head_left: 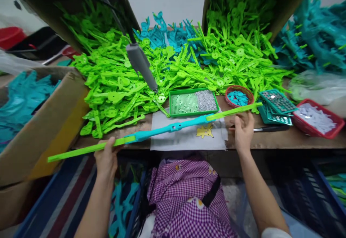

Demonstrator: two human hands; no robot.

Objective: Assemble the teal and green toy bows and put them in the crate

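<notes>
A long plastic piece (162, 130), teal in the middle with a bright green arm at each end, stretches across in front of me, its right end higher. My left hand (107, 156) is closed around the left green arm near the teal joint. At the other end, my right hand (244, 130) grips the right green arm from below. Beneath the piece lies a white sheet (186, 145) with a yellow cartoon figure. Behind it sits a green tray (193, 103) of small silver screws. A grey electric screwdriver (142, 65) hangs above, its tip over the green parts.
Green plastic parts (119, 79) are heaped across the bench, with teal parts (167, 36) behind. To the right stand a red basket (239, 95), teal trays (278, 103), a red bin (319, 119) and a black-handled tool (271, 128). A cardboard box (54, 115) flanks the left.
</notes>
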